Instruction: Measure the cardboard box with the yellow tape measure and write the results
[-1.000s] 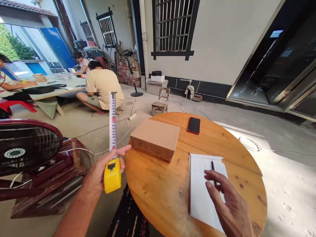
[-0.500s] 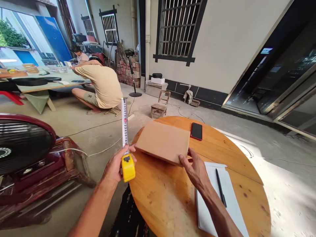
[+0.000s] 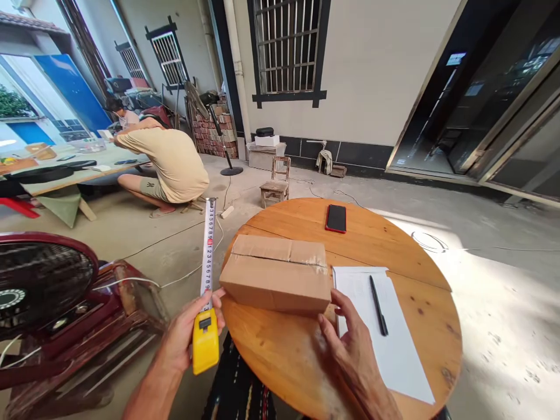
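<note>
Daylight reaches a mostly shaded scene. Strong sun bleaches the concrete floor at right almost white, while the doorway above it is near-black, with small bluish reflections. The wooden surface has a soft sheen, with a faint shadow beside the right hand. Digits on the tape measure look crisp; wide-angle distortion tilts the wall and stretches the fan at left.
</note>
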Demonstrator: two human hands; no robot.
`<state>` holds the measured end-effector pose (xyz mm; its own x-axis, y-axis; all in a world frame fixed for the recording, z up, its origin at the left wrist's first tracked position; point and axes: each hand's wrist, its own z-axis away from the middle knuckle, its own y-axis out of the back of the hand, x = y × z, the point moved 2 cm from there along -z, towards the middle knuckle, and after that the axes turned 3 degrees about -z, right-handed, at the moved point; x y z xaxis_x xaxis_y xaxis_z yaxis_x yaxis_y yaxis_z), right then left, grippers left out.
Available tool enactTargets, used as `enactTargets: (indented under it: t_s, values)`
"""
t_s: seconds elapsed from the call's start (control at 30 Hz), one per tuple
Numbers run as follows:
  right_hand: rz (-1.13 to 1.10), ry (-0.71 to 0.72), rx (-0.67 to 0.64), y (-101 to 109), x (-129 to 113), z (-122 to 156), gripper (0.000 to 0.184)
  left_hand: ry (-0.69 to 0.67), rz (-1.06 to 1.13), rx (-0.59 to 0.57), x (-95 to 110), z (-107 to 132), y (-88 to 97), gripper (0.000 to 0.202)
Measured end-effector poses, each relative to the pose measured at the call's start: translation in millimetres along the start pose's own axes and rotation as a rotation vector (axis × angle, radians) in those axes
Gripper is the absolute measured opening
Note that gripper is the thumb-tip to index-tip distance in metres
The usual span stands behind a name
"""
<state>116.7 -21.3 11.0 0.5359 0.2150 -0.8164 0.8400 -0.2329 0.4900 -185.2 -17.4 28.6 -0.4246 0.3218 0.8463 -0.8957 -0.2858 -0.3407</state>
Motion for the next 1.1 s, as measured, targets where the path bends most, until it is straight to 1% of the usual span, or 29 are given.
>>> enactTargets:
  t_s: [0.1, 0.17, 0.23, 0.3, 0.37, 0.43, 0.5, 0.63, 0.73, 0.8, 0.93, 1.1]
  values:
    - [-0.03, 0.004, 0.03, 3.8, -0.4, 2.5, 0.041, -0.024, -0.101, 0.031, 14.7, 18.2, 3.4, 0.017]
    - [-0.042, 0.008, 0.042, 5.1, -1.3, 4.8, 0.039, -0.006, -0.162, -0.024, 22.7, 34.6, 1.7, 0.02]
    - [-0.058, 0.01, 0.036, 4.3, -2.7, 7.0, 0.037, 0.044, -0.227, -0.12, 26.1, 51.0, -4.2, 0.027]
    - [-0.075, 0.003, 0.025, 2.0, -4.1, 8.4, 0.037, 0.095, -0.288, -0.216, 25.3, 63.8, -13.5, 0.031]
    - [-0.093, 0.001, 0.007, -0.8, -5.3, 9.1, 0.038, 0.129, -0.338, -0.295, 21.7, 70.8, -24.2, 0.033]
    - [-0.106, 0.003, -0.004, -2.7, -5.8, 9.8, 0.04, 0.157, -0.369, -0.346, 16.6, 72.8, -34.4, 0.033]
    - [-0.108, 0.005, 0.003, -3.3, -5.7, 10.8, 0.041, 0.185, -0.375, -0.373, 10.6, 72.2, -43.2, 0.033]
    - [-0.099, 0.017, 0.036, -2.4, -4.8, 13.0, 0.044, 0.216, -0.345, -0.376, -3.0, 72.3, -54.9, 0.032]
    - [-0.1, 0.04, 0.059, -1.1, -4.7, 13.3, 0.044, 0.27, -0.328, -0.341, -11.5, 76.0, -57.5, 0.027]
    - [-0.095, 0.052, 0.066, -0.1, -5.0, 13.2, 0.044, 0.312, -0.322, -0.315, -13.3, 79.9, -57.7, 0.027]
    - [-0.095, 0.085, 0.054, 0.9, -6.2, 14.5, 0.045, 0.351, -0.33, -0.288, -5.9, 89.7, -61.6, 0.025]
    - [-0.095, 0.141, 0.082, 1.7, -6.0, 16.8, 0.042, 0.389, -0.336, -0.227, 8.1, 100.3, -74.6, 0.022]
